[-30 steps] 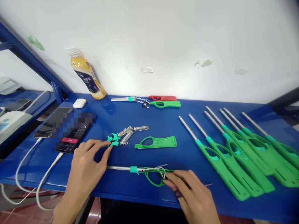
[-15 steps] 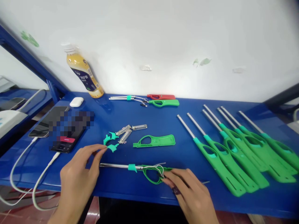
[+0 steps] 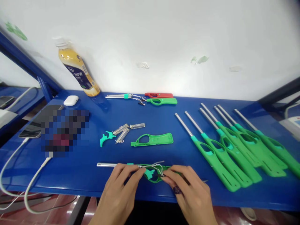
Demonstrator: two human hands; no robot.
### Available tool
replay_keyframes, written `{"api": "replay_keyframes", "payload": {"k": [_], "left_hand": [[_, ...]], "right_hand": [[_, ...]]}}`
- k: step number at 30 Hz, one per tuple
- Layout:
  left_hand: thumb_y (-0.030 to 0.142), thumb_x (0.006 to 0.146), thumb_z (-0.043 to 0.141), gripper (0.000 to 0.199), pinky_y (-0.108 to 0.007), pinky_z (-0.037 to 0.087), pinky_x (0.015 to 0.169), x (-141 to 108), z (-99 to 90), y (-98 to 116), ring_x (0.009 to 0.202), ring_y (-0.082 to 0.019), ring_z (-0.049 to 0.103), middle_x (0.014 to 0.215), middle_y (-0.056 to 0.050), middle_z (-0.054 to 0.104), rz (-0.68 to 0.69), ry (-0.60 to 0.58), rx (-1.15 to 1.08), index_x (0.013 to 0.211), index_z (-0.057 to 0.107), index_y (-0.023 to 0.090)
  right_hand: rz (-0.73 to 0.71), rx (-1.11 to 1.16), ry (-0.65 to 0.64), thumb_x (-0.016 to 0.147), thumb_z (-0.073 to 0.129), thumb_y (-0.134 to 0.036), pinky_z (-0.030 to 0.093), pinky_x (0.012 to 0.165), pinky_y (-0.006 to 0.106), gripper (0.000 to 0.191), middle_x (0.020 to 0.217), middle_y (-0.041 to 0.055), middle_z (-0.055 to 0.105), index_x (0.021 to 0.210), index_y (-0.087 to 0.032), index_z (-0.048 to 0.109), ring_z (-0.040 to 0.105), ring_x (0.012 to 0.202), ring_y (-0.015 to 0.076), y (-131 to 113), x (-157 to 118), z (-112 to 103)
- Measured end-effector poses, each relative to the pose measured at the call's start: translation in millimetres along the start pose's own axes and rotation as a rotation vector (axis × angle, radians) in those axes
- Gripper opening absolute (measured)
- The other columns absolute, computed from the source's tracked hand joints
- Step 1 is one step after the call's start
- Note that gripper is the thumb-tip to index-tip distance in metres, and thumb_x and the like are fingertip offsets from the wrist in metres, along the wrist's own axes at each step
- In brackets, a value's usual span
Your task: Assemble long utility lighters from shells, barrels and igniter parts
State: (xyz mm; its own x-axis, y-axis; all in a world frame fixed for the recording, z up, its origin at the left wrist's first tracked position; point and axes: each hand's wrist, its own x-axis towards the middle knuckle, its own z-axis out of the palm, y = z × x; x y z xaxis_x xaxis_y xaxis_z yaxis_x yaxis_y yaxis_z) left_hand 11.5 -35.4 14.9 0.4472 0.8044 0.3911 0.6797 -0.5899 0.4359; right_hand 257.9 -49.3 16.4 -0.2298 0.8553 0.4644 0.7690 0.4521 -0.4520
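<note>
My left hand [image 3: 124, 181] pinches a turquoise trigger [image 3: 149, 173] over the finger loop of an open green lighter shell [image 3: 154, 180]. That shell lies near the table's front edge, with a metal tube [image 3: 106, 164] pointing left and loose white wires [image 3: 159, 167] across it. The fingers of my right hand [image 3: 187, 184] are closed on the shell's right part, by the wire ends; the exact grip is partly hidden. Behind it lies an empty green half shell [image 3: 152, 139]. More turquoise triggers [image 3: 106, 137] rest beside several clear fuel tanks [image 3: 122, 135].
Several assembled green lighters [image 3: 217, 165] lie at the right. Along the wall are metal tubes with wires [image 3: 117, 96], a red shell [image 3: 161, 95] and a green shell [image 3: 164, 101]. A bottle [image 3: 78, 72], an earbud case [image 3: 71, 100] and two cabled phones [image 3: 30, 128] occupy the left.
My left hand has picked up one turquoise trigger from the small pile and carried it right, to the open lighter shell. My right hand has stayed at the shell. The view has shifted slightly.
</note>
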Motion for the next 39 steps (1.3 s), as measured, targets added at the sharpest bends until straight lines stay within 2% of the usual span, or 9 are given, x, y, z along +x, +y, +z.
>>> {"api": "replay_keyframes", "payload": {"k": [9, 16, 21, 27, 31, 36, 39], "left_hand": [[-0.004, 0.102, 0.048, 0.041, -0.037, 0.053, 0.084, 13, 5.3, 10, 0.095, -0.021, 0.055, 0.114, -0.009, 0.067, 0.006, -0.022, -0.088, 0.131, 0.065, 0.019], [-0.006, 0.099, 0.049, 0.041, -0.040, 0.053, 0.089, 10, 12.1, 3, 0.094, -0.020, 0.057, 0.113, -0.008, 0.069, 0.053, -0.008, -0.036, 0.127, 0.066, 0.019], [-0.004, 0.099, 0.048, 0.043, -0.038, 0.057, 0.085, 11, 11.4, 1, 0.094, -0.020, 0.060, 0.114, -0.009, 0.070, 0.051, -0.022, 0.009, 0.128, 0.068, 0.021], [-0.005, 0.100, 0.047, 0.047, -0.030, 0.057, 0.076, 13, 9.8, 5, 0.093, -0.019, 0.058, 0.111, -0.009, 0.069, 0.078, 0.008, 0.047, 0.130, 0.070, 0.023], [-0.004, 0.100, 0.045, 0.050, -0.033, 0.058, 0.082, 14, 10.8, 6, 0.095, -0.019, 0.060, 0.113, -0.008, 0.071, 0.066, 0.034, 0.039, 0.135, 0.068, 0.023], [-0.003, 0.100, 0.053, 0.038, -0.033, 0.056, 0.080, 18, 9.5, 6, 0.094, -0.020, 0.059, 0.110, -0.008, 0.071, 0.041, 0.048, 0.014, 0.123, 0.071, 0.021], [-0.004, 0.099, 0.052, 0.039, -0.031, 0.056, 0.079, 21, 8.3, 8, 0.093, -0.019, 0.059, 0.109, -0.007, 0.071, 0.031, 0.049, 0.011, 0.122, 0.072, 0.021]], "right_hand": [[-0.012, 0.081, -0.033, 0.099, 0.061, -0.004, 0.057, 0.073, 0.027, 0.027, 0.104, 0.0051, 0.074, 0.115, -0.023, 0.071, 0.069, 0.084, 0.0164, 2, -3, -2], [0.021, 0.152, -0.063, 0.099, 0.060, -0.003, 0.058, 0.070, 0.026, 0.030, 0.101, 0.0038, 0.072, 0.117, -0.024, 0.071, 0.068, 0.083, 0.0157, 5, -6, -2], [0.018, 0.179, -0.054, 0.096, 0.053, 0.004, 0.060, 0.077, 0.024, 0.036, 0.105, 0.0050, 0.072, 0.116, -0.021, 0.070, 0.071, 0.087, 0.0142, 4, -4, -3], [-0.029, 0.036, -0.075, 0.099, 0.048, -0.002, 0.060, 0.095, 0.033, 0.039, 0.111, 0.0045, 0.078, 0.125, -0.024, 0.069, 0.077, 0.092, 0.0163, 9, -11, -3], [-0.035, 0.024, -0.049, 0.101, 0.049, -0.005, 0.060, 0.094, 0.030, 0.035, 0.110, 0.0041, 0.080, 0.123, -0.022, 0.071, 0.078, 0.091, 0.0158, 10, -12, -1], [-0.019, 0.011, -0.060, 0.103, 0.050, -0.008, 0.057, 0.098, 0.029, 0.033, 0.112, 0.0026, 0.080, 0.124, -0.024, 0.070, 0.078, 0.094, 0.0149, 9, -14, 0], [-0.030, 0.003, -0.059, 0.102, 0.048, -0.005, 0.056, 0.101, 0.029, 0.037, 0.113, 0.0024, 0.080, 0.125, -0.023, 0.070, 0.078, 0.097, 0.0148, 9, -15, 0]]}}
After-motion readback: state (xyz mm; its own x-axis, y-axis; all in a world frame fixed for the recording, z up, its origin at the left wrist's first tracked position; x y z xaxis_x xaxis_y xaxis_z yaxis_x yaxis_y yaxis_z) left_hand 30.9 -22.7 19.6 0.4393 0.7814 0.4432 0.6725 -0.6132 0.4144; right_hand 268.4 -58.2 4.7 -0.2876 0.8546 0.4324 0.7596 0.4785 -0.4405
